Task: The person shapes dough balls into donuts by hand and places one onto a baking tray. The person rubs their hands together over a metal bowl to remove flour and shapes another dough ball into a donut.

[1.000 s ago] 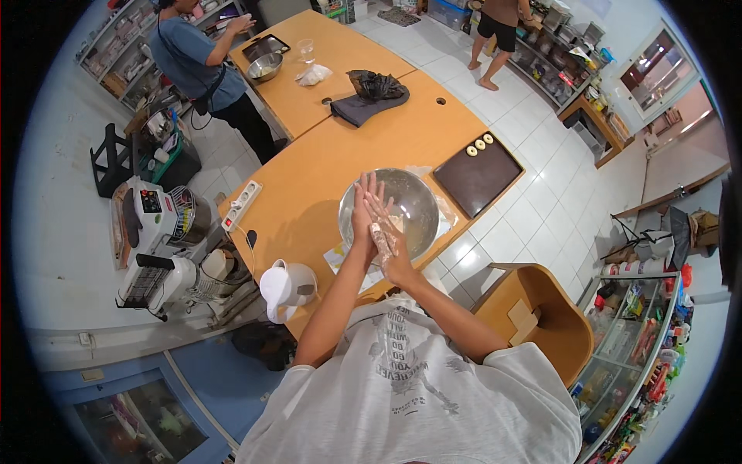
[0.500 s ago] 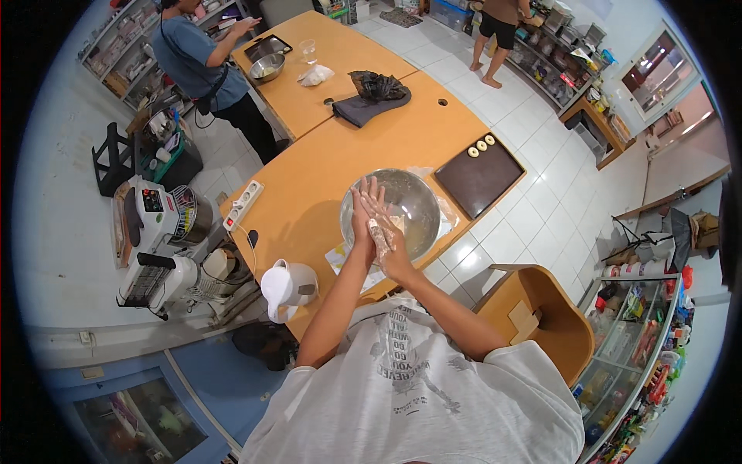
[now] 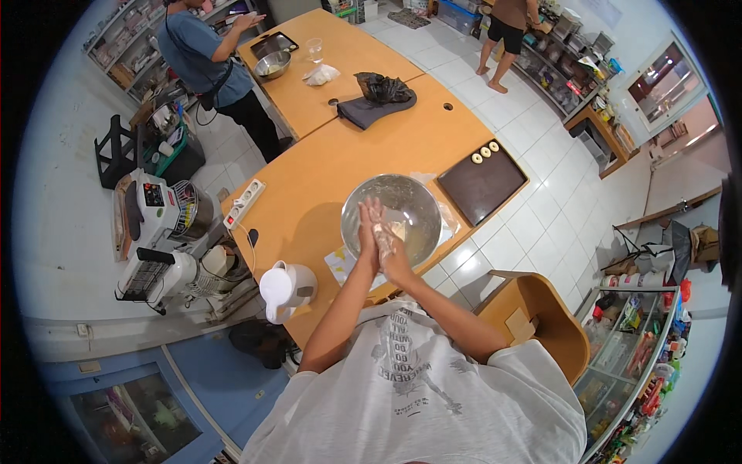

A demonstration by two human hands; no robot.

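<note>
While both forearms rise from the lower middle of the frame, the left hand (image 3: 369, 232) and the right hand (image 3: 390, 246) meet palm to palm at the centre, pressed together with fingers extended, over the near rim of a round metal bowl (image 3: 417, 203). A pale bit of dough (image 3: 384, 237) shows between the palms, squeezed by both hands; its shape cannot be told. More pale dough lies inside the bowl just beyond the fingers.

That bowl stands on an orange-brown counter (image 3: 325, 174) that runs from the centre toward the upper left of the frame. To the right of the bowl, near it, lies a dark baking tray (image 3: 483, 185) with three small rings of dough (image 3: 485, 151) lined up at its far end. Below and left of the bowl, at the counter's near edge, stands a white jug (image 3: 284, 288) with a lid. A white power strip (image 3: 243, 203) rests at the counter's left edge. Further up the counter lies a dark cloth (image 3: 371, 110) with a black bag (image 3: 384, 87) on it.

At the upper left another person (image 3: 202, 58) in a blue shirt stands by a second metal bowl (image 3: 272, 65). A third person (image 3: 510, 27) stands at the upper right beside shelves. An orange chair (image 3: 545, 317) sits at the lower right.
</note>
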